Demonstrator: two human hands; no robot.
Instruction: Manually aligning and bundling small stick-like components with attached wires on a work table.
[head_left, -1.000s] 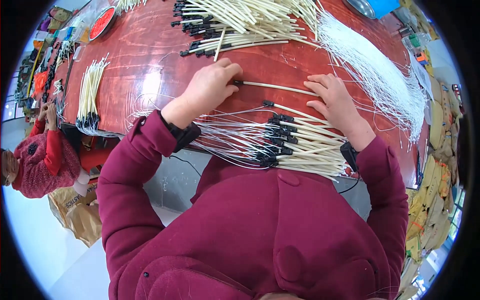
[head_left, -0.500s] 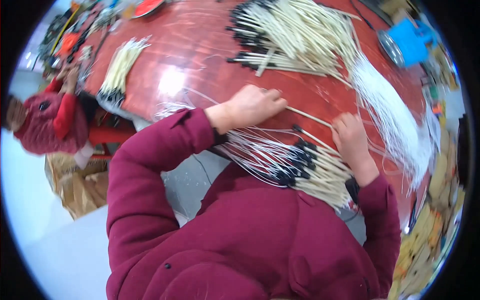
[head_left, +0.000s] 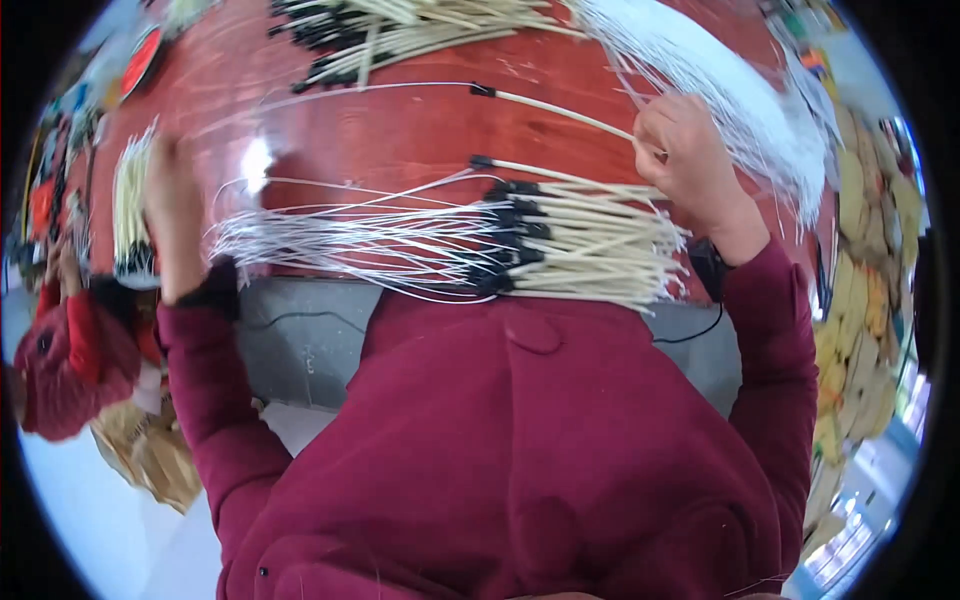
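My right hand (head_left: 688, 150) is closed on the right end of a thin cream tube (head_left: 565, 113) with a black end piece. From that end piece a white wire (head_left: 370, 88) stretches left across the table toward my left hand (head_left: 174, 210). The left hand is raised, blurred and closed, and the wire appears to run into its fingers, whose tips are hidden. Along the near table edge, between my arms, lies a row of similar cream tubes (head_left: 600, 240) with black end pieces, their white wires fanning left. One tube (head_left: 570, 176) lies slightly apart above the row.
More cream tubes (head_left: 440, 45) are heaped at the far side of the red table (head_left: 400, 130). A thick white wire bundle (head_left: 700, 75) spreads at the far right. Beyond my left hand are another tube bundle (head_left: 130, 200) and a person (head_left: 75, 350). A red dish (head_left: 140, 62) sits far left.
My left hand has moved far left, away from the tube's black end, with the white wire now stretched out. My right hand still grips the tube. The view has shifted.
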